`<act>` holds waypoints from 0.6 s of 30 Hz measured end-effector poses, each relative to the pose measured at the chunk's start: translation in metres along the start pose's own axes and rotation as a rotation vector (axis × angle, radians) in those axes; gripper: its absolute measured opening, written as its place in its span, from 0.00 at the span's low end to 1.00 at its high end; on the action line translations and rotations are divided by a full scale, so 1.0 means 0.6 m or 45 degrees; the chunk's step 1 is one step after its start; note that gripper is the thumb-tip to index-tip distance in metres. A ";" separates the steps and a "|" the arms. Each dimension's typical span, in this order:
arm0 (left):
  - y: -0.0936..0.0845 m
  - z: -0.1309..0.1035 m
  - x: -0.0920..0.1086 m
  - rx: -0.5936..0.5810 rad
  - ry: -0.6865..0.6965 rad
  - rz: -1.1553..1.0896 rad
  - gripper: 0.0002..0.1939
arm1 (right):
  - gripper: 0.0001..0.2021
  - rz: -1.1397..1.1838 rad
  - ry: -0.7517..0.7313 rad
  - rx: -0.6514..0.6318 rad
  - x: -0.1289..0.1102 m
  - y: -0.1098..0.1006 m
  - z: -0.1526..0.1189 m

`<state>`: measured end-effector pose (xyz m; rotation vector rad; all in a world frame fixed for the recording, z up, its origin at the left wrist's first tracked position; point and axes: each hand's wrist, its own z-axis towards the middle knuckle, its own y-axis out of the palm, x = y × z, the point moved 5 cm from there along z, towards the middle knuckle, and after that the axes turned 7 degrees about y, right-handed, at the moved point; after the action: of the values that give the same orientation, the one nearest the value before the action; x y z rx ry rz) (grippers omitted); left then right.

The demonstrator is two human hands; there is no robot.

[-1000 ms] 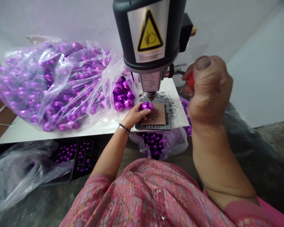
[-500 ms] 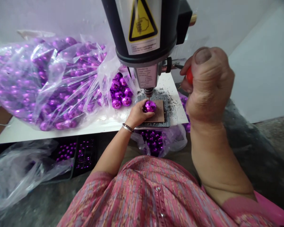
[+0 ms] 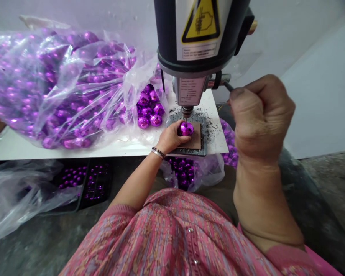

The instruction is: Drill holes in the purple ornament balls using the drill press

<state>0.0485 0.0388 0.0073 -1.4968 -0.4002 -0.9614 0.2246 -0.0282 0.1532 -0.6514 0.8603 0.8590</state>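
Note:
A shiny purple faceted ball (image 3: pixel 186 129) rests on a brown board (image 3: pixel 194 142) under the drill press (image 3: pixel 201 65). My left hand (image 3: pixel 172 137) grips the ball from its left side, thumb and fingers closed round it. Directly above, the drill chuck (image 3: pixel 187 111) points down, and its thin bit reaches the ball's top; how deep it sits I cannot tell. My right hand (image 3: pixel 260 115) is wrapped round the end of the drill press lever (image 3: pixel 227 86), hiding its knob.
Several purple balls (image 3: pixel 149 109) spill from a large clear bag (image 3: pixel 60 92) on the white table (image 3: pixel 126 147). Dark shavings (image 3: pixel 211 128) surround the grey drill base (image 3: pixel 204 147). Below the table are another bag (image 3: pixel 208 172) and a black crate (image 3: pixel 83 199) holding purple pieces.
My right hand has swung the lever lower, and its red knob is now covered. The chuck and bit sit closer to the ball. The whole view has shifted a little.

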 end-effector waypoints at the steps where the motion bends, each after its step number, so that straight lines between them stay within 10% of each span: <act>1: 0.000 0.000 -0.001 0.001 0.001 -0.002 0.32 | 0.19 -0.023 0.008 -0.009 -0.001 0.000 0.000; 18: 0.005 -0.005 -0.001 0.011 -0.014 -0.075 0.29 | 0.23 -0.107 -0.156 0.194 0.045 0.009 -0.028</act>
<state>0.0493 0.0357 0.0045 -1.4901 -0.4583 -0.9973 0.2238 -0.0284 0.1210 -0.4933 0.7742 0.7416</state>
